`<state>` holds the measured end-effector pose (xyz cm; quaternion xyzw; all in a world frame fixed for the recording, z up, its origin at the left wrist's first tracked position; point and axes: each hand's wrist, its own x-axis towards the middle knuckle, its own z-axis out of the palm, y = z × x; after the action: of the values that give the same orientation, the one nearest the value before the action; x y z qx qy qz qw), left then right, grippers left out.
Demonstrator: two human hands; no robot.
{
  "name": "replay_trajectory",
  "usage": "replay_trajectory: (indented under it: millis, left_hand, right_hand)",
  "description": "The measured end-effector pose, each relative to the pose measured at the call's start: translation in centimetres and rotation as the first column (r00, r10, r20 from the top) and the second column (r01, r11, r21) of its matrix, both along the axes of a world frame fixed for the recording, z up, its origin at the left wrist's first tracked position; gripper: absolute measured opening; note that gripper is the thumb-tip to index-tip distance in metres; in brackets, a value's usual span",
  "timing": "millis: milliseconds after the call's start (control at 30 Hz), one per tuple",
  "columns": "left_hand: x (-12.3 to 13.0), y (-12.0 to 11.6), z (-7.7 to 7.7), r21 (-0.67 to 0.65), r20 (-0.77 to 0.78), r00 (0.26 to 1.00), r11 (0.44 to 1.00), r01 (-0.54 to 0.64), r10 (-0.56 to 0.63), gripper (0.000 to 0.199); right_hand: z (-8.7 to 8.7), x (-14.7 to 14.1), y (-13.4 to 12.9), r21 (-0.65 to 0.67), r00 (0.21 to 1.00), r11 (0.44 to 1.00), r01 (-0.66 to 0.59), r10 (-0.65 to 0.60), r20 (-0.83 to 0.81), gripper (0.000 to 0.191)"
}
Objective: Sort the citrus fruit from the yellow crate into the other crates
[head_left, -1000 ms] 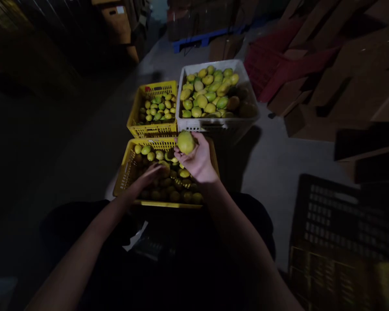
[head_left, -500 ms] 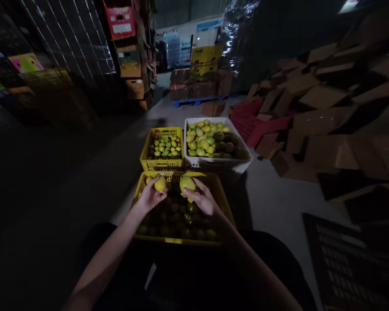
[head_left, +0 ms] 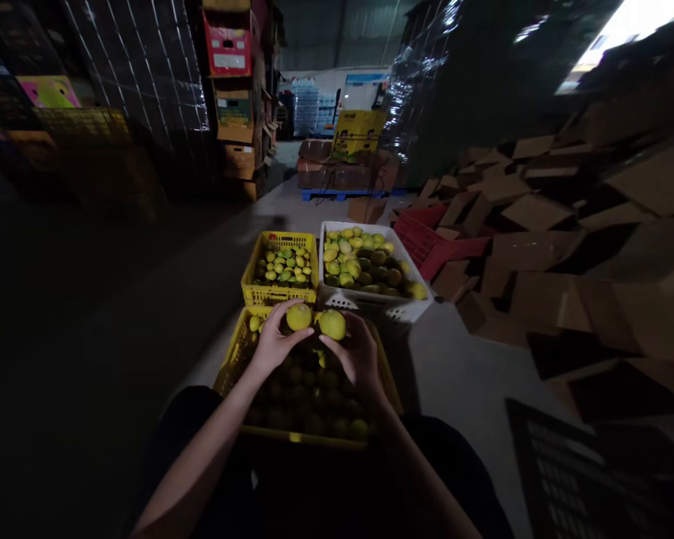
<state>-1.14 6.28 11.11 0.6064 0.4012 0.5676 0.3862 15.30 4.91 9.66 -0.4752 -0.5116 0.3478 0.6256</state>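
Note:
My left hand [head_left: 272, 346] grips a yellow lemon [head_left: 299, 317] between thumb and fingers. A second, slightly greener lemon [head_left: 332, 324] is held by my right hand [head_left: 362, 356]. The two lemons are side by side with a small gap, above the near yellow crate [head_left: 296, 437]. Many more fruits lie in that crate, mostly in shadow. Behind it on the left stands a smaller yellow crate [head_left: 278, 293] of yellow and green lemons. To its right a white crate [head_left: 421, 293] is heaped with larger yellow-green fruit.
A red crate [head_left: 427, 243] leans by a big pile of cardboard boxes [head_left: 539, 213] on the right. Stacked cartons [head_left: 236, 112] rise at the back left. Farther back, a blue pallet [head_left: 337, 195] carries boxes. A dark slatted crate [head_left: 562, 471] lies at lower right.
Both hands have come closer together, bringing the lemons nearly side by side. Each lemon now shows a different face. The camera view has shifted a little, and the crates appear slightly lower.

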Motion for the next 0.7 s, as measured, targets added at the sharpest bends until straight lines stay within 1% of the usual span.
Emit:
replay_trajectory:
  millis: [67, 133, 200, 267, 367, 533, 633, 700]
  left_hand:
    - [-0.1, -0.1, 0.2, 0.047, -0.033, 0.999, 0.998, -0.029, 0.031, 0.049]
    - [-0.2, -0.2, 0.2, 0.049, -0.045, 0.997, 0.997, -0.053, 0.055, 0.05]
    - [-0.2, -0.3, 0.3, 0.038, -0.045, 0.997, 0.997, -0.067, 0.068, 0.049]
    - [-0.2, -0.3, 0.2, 0.043, -0.049, 0.997, 0.997, -0.063, 0.065, 0.047]
    - [-0.2, -0.3, 0.3, 0.065, -0.073, 0.995, 0.996, -0.06, 0.065, 0.046]
    - [0.1, -0.3, 0.3, 0.031, -0.066, 0.997, 0.999, -0.042, 0.044, 0.046]
    - [0.1, -0.3, 0.2, 0.024, -0.054, 0.998, 0.999, -0.029, 0.031, 0.046]
    - [0.1, -0.2, 0.0, 0.012, -0.051, 0.998, 1.0, -0.024, 0.025, 0.048]
  right_hand:
    - [-0.5, -0.2, 0.1, 0.049, 0.985, 0.995, 0.09, -0.096, 0.143, 0.05]
    - [-0.7, -0.5, 0.2, 0.085, 0.964, 0.987, 0.136, -0.152, 0.216, 0.049]
    - [-0.9, -0.6, 0.3, 0.106, 0.956, 0.981, 0.163, -0.184, 0.229, 0.049]
    - [-0.9, -0.6, 0.4, 0.118, 0.959, 0.977, 0.177, -0.199, 0.201, 0.051]
    - [-0.8, -0.6, 0.5, 0.132, 0.97, 0.976, 0.175, -0.194, 0.149, 0.052]
    - [-0.4, -0.7, 0.2, 0.166, 0.977, 0.979, 0.12, -0.146, 0.157, 0.048]
    - [-0.1, -0.8, 0.0, 0.128, 0.986, 0.988, 0.087, -0.104, 0.131, 0.048]
    - [0.2, -0.7, -0.2, 0.086, 0.995, 0.995, 0.053, -0.06, 0.077, 0.048]
